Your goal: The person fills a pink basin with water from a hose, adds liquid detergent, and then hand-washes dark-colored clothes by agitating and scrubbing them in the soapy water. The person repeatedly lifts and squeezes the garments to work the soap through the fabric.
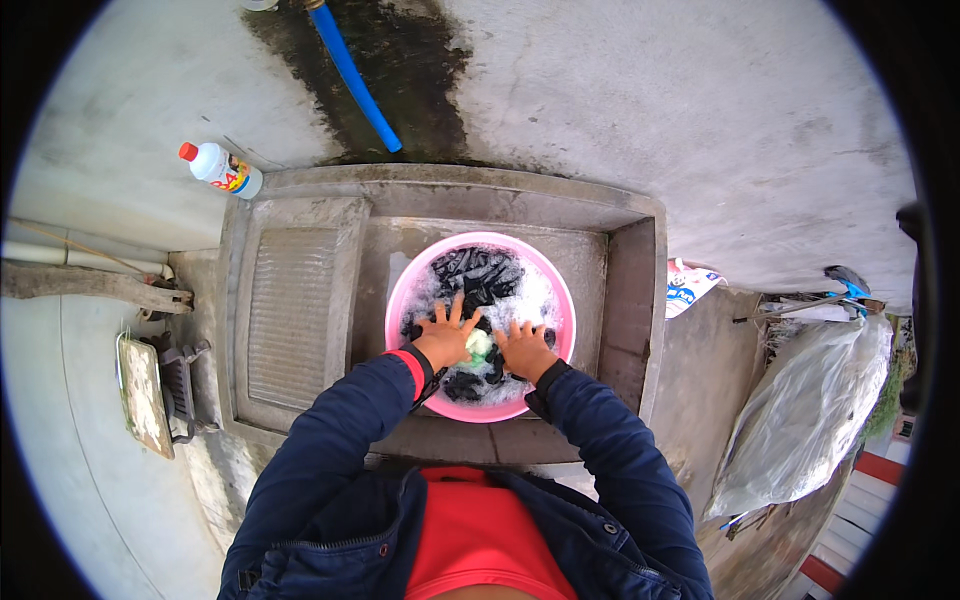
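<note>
A pink plastic basin (480,414) stands in the trough of a concrete laundry sink (634,300). Black cloth (480,271) lies in it among white suds (536,296). My left hand (444,337), fingers spread, rests palm down on the wet cloth left of the middle. To its right, my right hand (526,352) is also spread and palm down on the sudsy load. Neither hand grips anything. Between them shows a pale white and green item (478,345), perhaps cloth; its kind is unclear. Fingertips are partly lost in foam.
A ribbed concrete washboard (292,307) forms the sink's left side. Behind it stands a white bottle with a red cap (225,171). A blue hose (352,75) hangs over the back wall. Right of the sink are a printed bag (686,286) and a clear plastic sheet (802,420).
</note>
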